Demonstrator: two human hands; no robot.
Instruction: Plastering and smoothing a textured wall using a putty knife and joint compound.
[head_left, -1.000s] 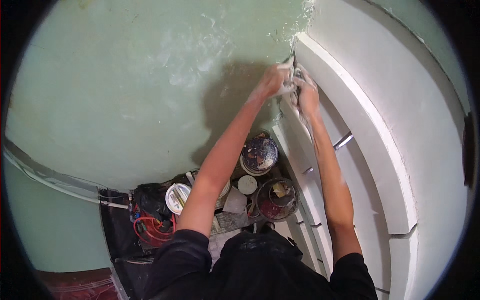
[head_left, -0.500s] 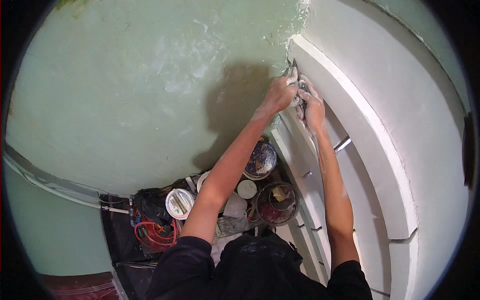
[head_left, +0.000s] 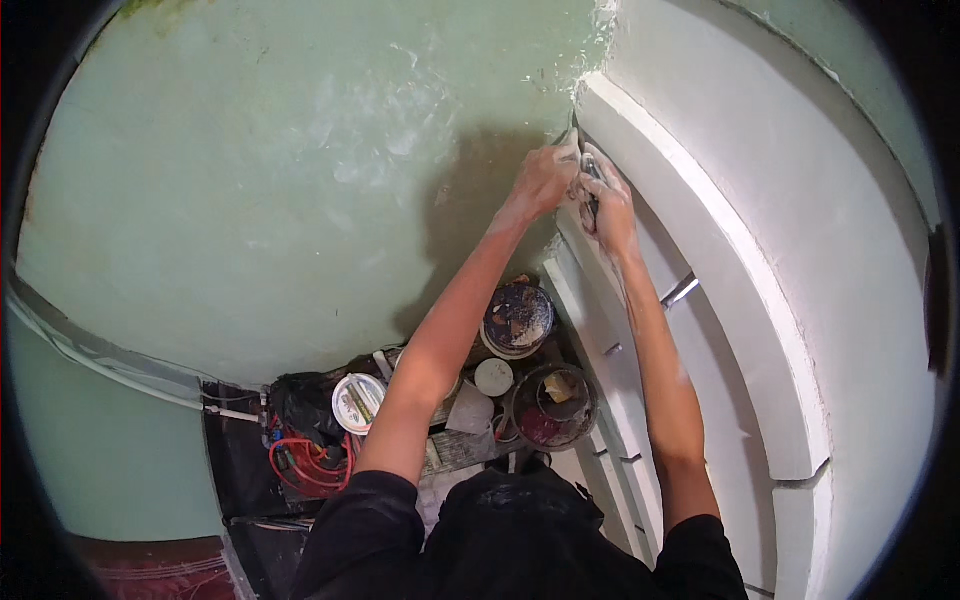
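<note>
Both of my hands are up at the corner where the green wall point(head_left: 300, 170) meets a white curved ledge point(head_left: 715, 190). White plaster coats the fingers. My right hand point(head_left: 612, 205) is closed around a slim hand tool with a dark handle point(head_left: 592, 172), perhaps a putty knife; its working end is mostly hidden. Close beside it, my left hand point(head_left: 548, 178) has its fingers pressed together against the corner, under the ledge's end. Whatever those fingers pinch cannot be made out. Rough white plaster point(head_left: 598, 60) runs up the joint above.
Below my arms, a plank point(head_left: 455, 452) bears a white-lidded tub point(head_left: 358, 404), a small white lid point(head_left: 493, 377) and a stained bucket point(head_left: 518, 318). A dark bucket point(head_left: 575, 425) stands at right. Red hose point(head_left: 300, 462) lies coiled at left. White slats point(head_left: 620, 390) curve along the right.
Both hands have shifted slightly left and toward the wall corner. The right hand has turned, showing more of the tool's dark handle.
</note>
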